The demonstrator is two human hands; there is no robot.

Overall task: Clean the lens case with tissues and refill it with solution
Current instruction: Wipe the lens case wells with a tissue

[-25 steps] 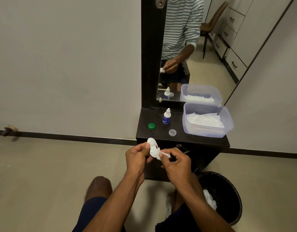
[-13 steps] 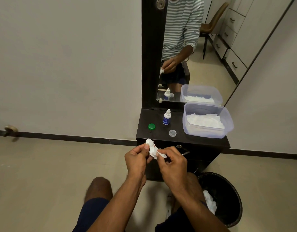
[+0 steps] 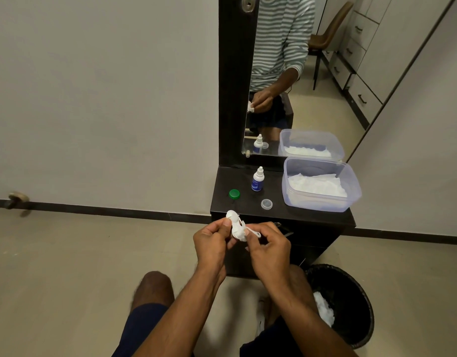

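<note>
My left hand (image 3: 212, 243) pinches a white lens case (image 3: 233, 222) in front of the dark cabinet top (image 3: 294, 216). My right hand (image 3: 269, 247) holds a twisted bit of white tissue (image 3: 251, 231) against the case's lower end. A small solution bottle (image 3: 257, 179) with a blue label stands upright on the cabinet. A green cap (image 3: 234, 194) lies to its left and a clear cap (image 3: 266, 204) to its right front. A clear plastic box (image 3: 322, 204) at the right holds white tissues (image 3: 315, 185).
A mirror (image 3: 299, 73) rises behind the cabinet. A black waste bin (image 3: 351, 300) with crumpled tissue inside stands on the floor at the lower right, beside my right knee. My left knee (image 3: 154, 287) is below my hands. A doorstop (image 3: 16, 199) sits by the left wall.
My right hand has shifted slightly, working the tissue around the case's lower end. My left hand keeps the case almost still.
</note>
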